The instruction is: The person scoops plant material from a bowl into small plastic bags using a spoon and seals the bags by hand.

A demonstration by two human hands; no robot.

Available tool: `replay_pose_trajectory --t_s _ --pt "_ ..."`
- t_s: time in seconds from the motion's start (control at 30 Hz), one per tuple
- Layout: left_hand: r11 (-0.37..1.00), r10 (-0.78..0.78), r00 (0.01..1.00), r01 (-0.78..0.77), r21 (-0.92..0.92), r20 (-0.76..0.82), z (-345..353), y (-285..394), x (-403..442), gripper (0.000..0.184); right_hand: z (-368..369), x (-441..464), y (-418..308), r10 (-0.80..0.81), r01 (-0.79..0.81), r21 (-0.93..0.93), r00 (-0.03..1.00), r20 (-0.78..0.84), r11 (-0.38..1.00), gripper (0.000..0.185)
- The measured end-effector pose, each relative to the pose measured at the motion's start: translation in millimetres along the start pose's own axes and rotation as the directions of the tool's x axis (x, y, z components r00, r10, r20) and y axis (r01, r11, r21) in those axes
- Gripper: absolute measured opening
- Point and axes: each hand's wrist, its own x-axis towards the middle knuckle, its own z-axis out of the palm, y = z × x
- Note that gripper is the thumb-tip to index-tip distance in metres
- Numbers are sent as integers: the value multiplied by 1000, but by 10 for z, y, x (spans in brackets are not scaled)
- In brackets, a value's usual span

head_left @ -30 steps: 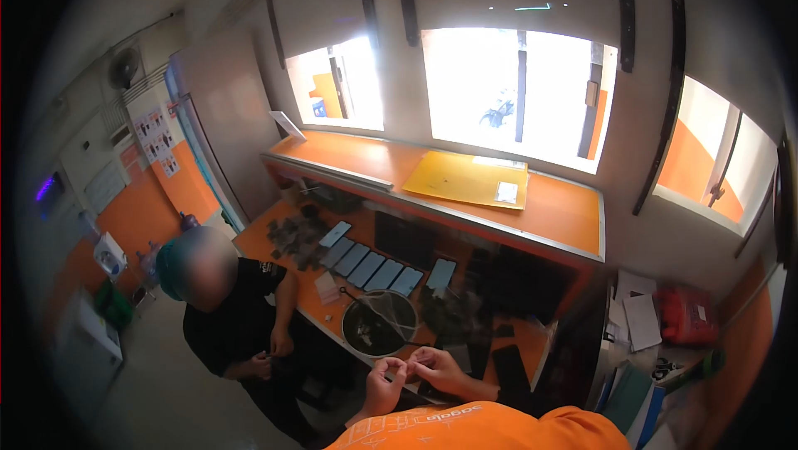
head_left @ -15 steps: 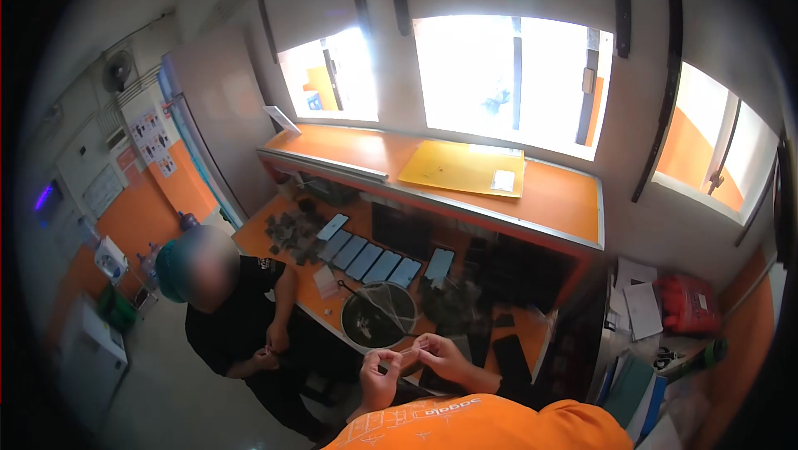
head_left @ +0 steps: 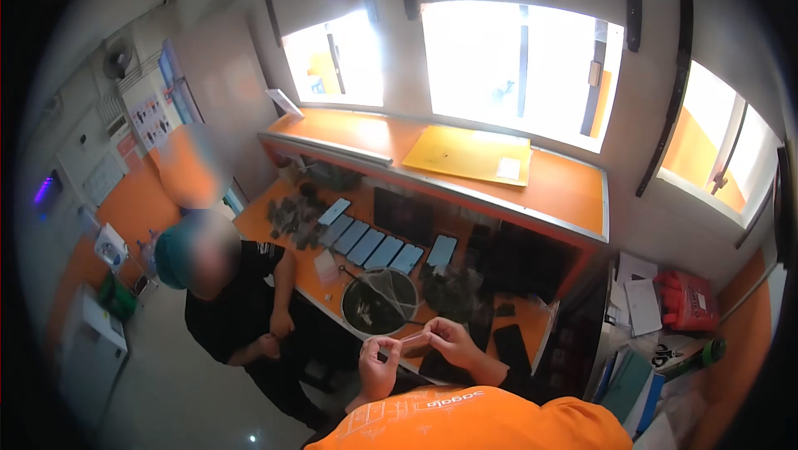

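My left hand (head_left: 380,367) and my right hand (head_left: 455,344) are close together in front of my chest, both pinched. Stretched between their fingertips is a thin, clear-looking strip (head_left: 413,339), too small to make out its kind. Just beyond my hands stands a round bowl (head_left: 346,323) with a dark inside and some pale bits in it. A dark-handled tool and clear film lie across the bowl's right side. To the right of the bowl is a heap of grey-green plastic-looking packets (head_left: 453,290).
A row of pale-screened phones (head_left: 363,245) and a grey pile of small pieces (head_left: 295,221) lie on the orange desk. A yellow tray (head_left: 470,153) rests on the shelf above. A co-worker in black (head_left: 233,309) stands at left. Folders (head_left: 628,396) are at right.
My hands have moved slightly apart, with the strip still between them. The view has shifted a little. The co-worker's hands have moved, and an orange shape now shows behind that person.
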Motion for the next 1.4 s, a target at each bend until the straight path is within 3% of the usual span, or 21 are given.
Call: replay_pose_trajectory --t_s 0.27,0.5,0.53,0.6,0.63,0.67,0.73,0.77,0.83,0.93,1.0,1.03,1.23,1.33,1.4 --pt "998 18 1000 -19 60 21 -31 -39 -28 10 -51 -7 83 51 -51 -4 999 -20 999 6" --pt "992 -121 991 119 37 62 -38 -131 13 10 -121 48 176 128 -127 18 990 -55 992 6" --pt "979 -197 971 203 -26 134 -80 -235 34 16 -199 111 267 50 -51 -8 992 -119 999 5" --pt "988 -156 979 156 7 130 -207 -350 85 27 -517 269 284 90 -84 39 968 -236 996 10" --pt "977 -211 967 214 -8 141 -262 -527 52 41 -735 356 350 103 -100 25 932 -348 995 13" --pt "945 -284 950 300 -131 128 -306 -589 31 45 -949 424 419 114 -121 14 882 -458 993 17" --pt "908 -375 924 383 -172 79 -406 -813 -67 46 -1292 532 460 205 -279 -10 726 -657 960 23" --pt "903 -406 912 411 -123 66 -457 -864 -113 43 -1460 520 667 -2 -334 -282 641 -768 899 27" --pt "880 -456 889 459 -126 55 -526 -926 -206 43 -1785 563 1105 -473 -495 -685 497 -727 534 37" --pt "851 -510 859 511 -121 46 -542 -965 -321 43 -1807 345 1132 -361 -349 -801 755 -548 486 46" --pt "833 -538 842 539 -123 45 -537 -1012 -366 43 -1684 212 1041 90 -416 -797 902 -422 437 44" --pt "833 -538 842 539 -126 48 -537 -1016 -369 43 -1558 152 944 317 -440 -802 889 -329 403 43" --pt "837 -526 846 533 -123 89 -486 -935 -248 42 -1030 -104 931 -58 -246 -922 960 -275 300 24" --pt "838 -521 844 535 -110 130 -432 -920 -241 42 -1126 -135 984 97 -300 -904 954 -284 305 28" --pt "846 -509 847 525 -89 152 -391 -936 -253 42 -1155 -164 987 113 -312 -900 950 -291 304 35"
